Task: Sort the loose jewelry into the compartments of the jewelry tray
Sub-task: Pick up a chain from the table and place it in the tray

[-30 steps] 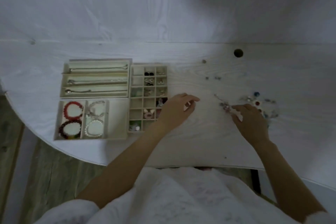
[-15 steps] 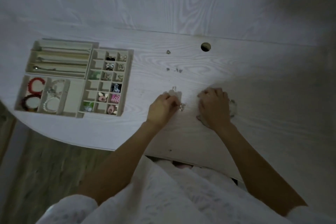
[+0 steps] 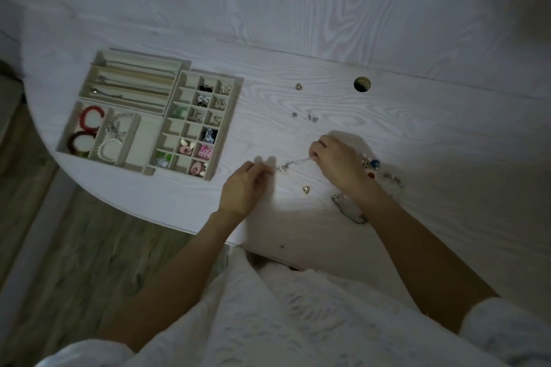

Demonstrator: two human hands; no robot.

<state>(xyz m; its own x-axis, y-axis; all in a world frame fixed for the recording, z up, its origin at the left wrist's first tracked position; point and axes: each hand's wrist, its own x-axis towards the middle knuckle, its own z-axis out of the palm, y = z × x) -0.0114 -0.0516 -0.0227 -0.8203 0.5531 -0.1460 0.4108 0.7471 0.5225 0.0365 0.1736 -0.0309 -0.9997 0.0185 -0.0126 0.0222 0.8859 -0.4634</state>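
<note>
A thin silver chain [image 3: 290, 164] stretches just above the white table between both hands. My left hand [image 3: 243, 185] pinches its left end and my right hand [image 3: 334, 158] pinches its right end. The beige jewelry tray [image 3: 229, 128] lies to the left, its small compartments holding earrings and coloured pieces. Its long slots [image 3: 131, 89] hold necklaces, and bracelets [image 3: 89, 131] sit in the lower left section. Loose pieces [image 3: 372, 167] lie right of my right hand, partly hidden by it.
A small heart charm [image 3: 306, 189] and a silver bracelet [image 3: 347, 208] lie near the table's front edge. More small pieces [image 3: 304, 117] and a charm [image 3: 298, 86] lie farther back. A round cable hole [image 3: 362, 84] is in the table. The curved table edge runs at left.
Both hands have taken hold of the chain and drawn it out between them. The left hand came over from beside the tray. The view shifted rightward.
</note>
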